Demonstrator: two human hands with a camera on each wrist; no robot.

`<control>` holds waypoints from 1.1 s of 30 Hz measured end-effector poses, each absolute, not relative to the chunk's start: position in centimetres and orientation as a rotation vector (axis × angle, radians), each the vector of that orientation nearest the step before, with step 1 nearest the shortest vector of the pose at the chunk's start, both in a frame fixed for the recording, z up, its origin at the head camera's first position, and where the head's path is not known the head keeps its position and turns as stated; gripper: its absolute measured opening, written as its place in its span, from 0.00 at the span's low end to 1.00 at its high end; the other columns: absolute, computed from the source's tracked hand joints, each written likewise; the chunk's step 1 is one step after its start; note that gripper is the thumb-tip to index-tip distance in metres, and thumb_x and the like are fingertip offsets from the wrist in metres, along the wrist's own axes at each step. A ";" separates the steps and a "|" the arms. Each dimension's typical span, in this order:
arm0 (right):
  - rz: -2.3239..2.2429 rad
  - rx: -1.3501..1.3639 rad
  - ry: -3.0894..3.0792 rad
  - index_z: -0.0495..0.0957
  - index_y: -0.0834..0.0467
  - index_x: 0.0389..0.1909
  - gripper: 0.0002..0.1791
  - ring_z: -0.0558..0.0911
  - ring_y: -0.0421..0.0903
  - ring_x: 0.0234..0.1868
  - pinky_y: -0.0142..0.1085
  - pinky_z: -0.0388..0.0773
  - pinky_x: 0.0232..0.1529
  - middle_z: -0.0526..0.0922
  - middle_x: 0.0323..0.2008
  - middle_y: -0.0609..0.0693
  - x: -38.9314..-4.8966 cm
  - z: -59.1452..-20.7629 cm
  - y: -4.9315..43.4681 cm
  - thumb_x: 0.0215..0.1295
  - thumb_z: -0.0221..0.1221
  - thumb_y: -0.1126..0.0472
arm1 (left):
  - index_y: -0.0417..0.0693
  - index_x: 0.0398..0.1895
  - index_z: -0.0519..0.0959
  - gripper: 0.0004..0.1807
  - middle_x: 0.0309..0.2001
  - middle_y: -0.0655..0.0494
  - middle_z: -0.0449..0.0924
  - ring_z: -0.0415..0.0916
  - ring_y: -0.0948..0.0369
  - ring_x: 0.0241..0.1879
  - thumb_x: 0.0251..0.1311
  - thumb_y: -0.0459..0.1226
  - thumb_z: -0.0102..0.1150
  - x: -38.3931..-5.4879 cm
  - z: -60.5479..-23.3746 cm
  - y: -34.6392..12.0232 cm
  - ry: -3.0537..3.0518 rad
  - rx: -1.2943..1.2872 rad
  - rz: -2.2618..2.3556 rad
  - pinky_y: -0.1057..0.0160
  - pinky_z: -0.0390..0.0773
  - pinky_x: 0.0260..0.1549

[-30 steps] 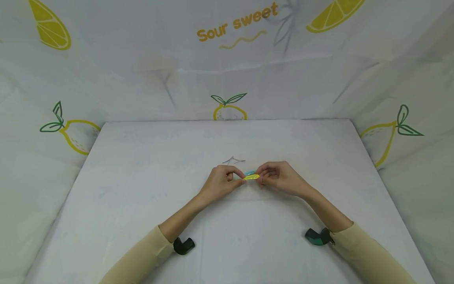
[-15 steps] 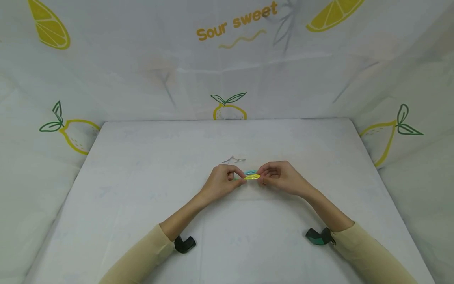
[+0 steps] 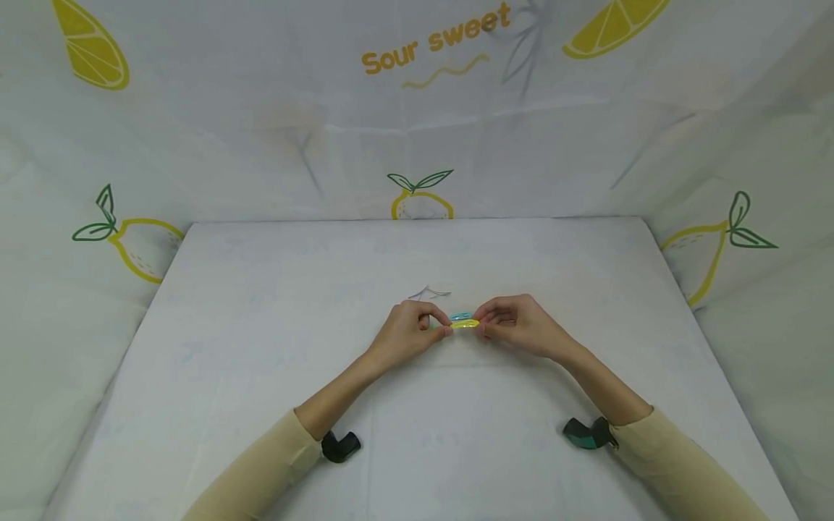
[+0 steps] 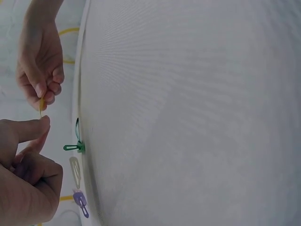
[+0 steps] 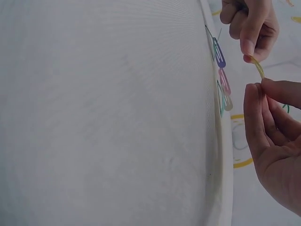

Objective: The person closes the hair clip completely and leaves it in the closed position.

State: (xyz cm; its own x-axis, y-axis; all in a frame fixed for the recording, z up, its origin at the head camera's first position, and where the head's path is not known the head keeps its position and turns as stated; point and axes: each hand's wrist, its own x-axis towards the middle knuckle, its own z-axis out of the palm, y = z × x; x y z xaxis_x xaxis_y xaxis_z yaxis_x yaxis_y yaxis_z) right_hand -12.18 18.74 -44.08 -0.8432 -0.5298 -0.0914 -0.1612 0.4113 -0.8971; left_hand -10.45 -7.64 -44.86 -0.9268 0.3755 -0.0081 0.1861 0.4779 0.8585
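Left hand [image 3: 409,334] pinches one end of a yellow clip [image 3: 465,324] between thumb and forefinger, the other fingers curled in toward the palm. Right hand [image 3: 521,327] has the opposite end between thumb and fingertips, its remaining fingers loosely bent, so the clip spans the gap between the two hands, held up off the white table [image 3: 260,311]. It is slim and bright yellow, with a glossy look and a paler streak along its length in the head view, where it lies nearly level. From the right wrist it shows as a thin, slightly bowed strip; from the left wrist, only a narrow sliver. Its finer detail is too small to make out. Just beyond it shows a blue clip [image 3: 460,316]. On the table, the left wrist view also catches a green clip [image 4: 73,147], a beige clip [image 4: 75,172] and a purple clip [image 4: 80,200].
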 end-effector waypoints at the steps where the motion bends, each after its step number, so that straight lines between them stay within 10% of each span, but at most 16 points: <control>1: -1.401 -0.597 2.315 0.87 0.66 0.48 0.08 0.88 0.47 0.38 0.28 0.85 0.44 0.91 0.38 0.60 -12.2 -44.1 18.7 0.71 0.68 0.69 | 0.44 0.39 0.91 0.04 0.15 0.63 0.54 0.49 0.67 0.19 0.67 0.36 0.74 -10.5 -44.9 -7.7 2.527 0.488 1.429 0.70 0.52 0.20; 33: -1.323 -0.567 2.271 0.86 0.69 0.48 0.09 0.88 0.44 0.37 0.27 0.84 0.43 0.90 0.40 0.60 -12.7 -44.7 18.6 0.71 0.68 0.69 | 0.41 0.38 0.90 0.03 0.16 0.63 0.55 0.50 0.67 0.19 0.67 0.32 0.71 -11.1 -45.1 -7.5 2.534 0.553 1.306 0.70 0.52 0.21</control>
